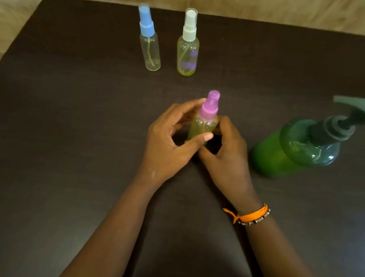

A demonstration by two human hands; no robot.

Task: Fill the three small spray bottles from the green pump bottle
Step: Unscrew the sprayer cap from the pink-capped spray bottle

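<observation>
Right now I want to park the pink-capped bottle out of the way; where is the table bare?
Bare table lies left of the left hand, below the blue-capped bottle. The strip between the white-capped bottle and the green pump bottle is free too. It is crowded around both hands, the right hand included.

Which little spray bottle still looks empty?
The blue-capped bottle, far left. Its body looks clear, while the white-capped bottle and the pink-capped bottle look yellow-green.

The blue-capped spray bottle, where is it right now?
In the head view the blue-capped spray bottle stands upright at the far edge of the table, left of centre, just left of the white-capped spray bottle.
</observation>
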